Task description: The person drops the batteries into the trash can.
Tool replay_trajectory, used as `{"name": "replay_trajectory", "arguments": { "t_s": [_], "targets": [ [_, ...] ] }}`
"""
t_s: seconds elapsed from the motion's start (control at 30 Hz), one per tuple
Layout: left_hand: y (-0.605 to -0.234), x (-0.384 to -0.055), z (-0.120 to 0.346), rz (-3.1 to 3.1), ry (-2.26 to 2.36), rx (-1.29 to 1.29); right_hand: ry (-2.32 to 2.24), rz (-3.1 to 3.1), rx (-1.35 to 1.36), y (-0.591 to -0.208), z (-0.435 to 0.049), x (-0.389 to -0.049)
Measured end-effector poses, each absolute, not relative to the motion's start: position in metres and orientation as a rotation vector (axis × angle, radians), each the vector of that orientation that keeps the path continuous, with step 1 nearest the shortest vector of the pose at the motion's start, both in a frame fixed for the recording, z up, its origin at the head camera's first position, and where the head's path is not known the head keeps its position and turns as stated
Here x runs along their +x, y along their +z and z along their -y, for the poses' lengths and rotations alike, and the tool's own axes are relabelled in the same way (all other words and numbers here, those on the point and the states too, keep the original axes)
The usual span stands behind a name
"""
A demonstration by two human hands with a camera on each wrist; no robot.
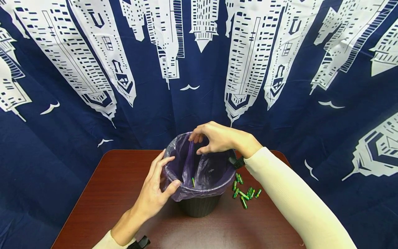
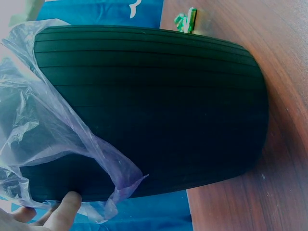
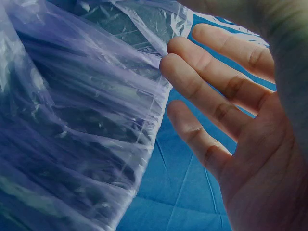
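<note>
A dark ribbed trash bin [image 1: 199, 207] stands on the table, lined with a thin purple trash bag [image 1: 214, 169] that is folded over its rim. Spread along the bin's left side, my left hand [image 1: 153, 188] touches the bag near the rim with its fingers and thumb apart. My right hand [image 1: 217, 137] is over the opening, its fingertips against the bag at the back rim. Its fingers look loosely extended in the right wrist view. Inside the bin a small green battery [image 1: 193, 182] shows against the bag.
Several green batteries [image 1: 243, 195] lie loose on the brown wooden table [image 1: 124, 193], to the right of the bin. A dark blue curtain [image 1: 199, 110] with white skyline prints hangs behind the table's back edge.
</note>
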State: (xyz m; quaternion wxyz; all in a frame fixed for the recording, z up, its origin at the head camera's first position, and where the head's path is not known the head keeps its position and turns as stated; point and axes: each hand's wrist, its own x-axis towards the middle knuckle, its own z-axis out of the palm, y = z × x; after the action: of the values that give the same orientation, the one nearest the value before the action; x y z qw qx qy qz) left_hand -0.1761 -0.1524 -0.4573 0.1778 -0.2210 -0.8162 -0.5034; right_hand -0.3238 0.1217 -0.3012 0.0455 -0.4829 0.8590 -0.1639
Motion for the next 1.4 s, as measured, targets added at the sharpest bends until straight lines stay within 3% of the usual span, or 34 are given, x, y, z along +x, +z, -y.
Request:
{"name": "replay_trajectory", "arguments": {
  "t_s": [1.4],
  "targets": [
    [-0.457,-0.176,0.153,2.292,-1.428,-0.634,-0.646,-2.807,-1.456,-0.301,-0.184,-0.306]
  ]
}}
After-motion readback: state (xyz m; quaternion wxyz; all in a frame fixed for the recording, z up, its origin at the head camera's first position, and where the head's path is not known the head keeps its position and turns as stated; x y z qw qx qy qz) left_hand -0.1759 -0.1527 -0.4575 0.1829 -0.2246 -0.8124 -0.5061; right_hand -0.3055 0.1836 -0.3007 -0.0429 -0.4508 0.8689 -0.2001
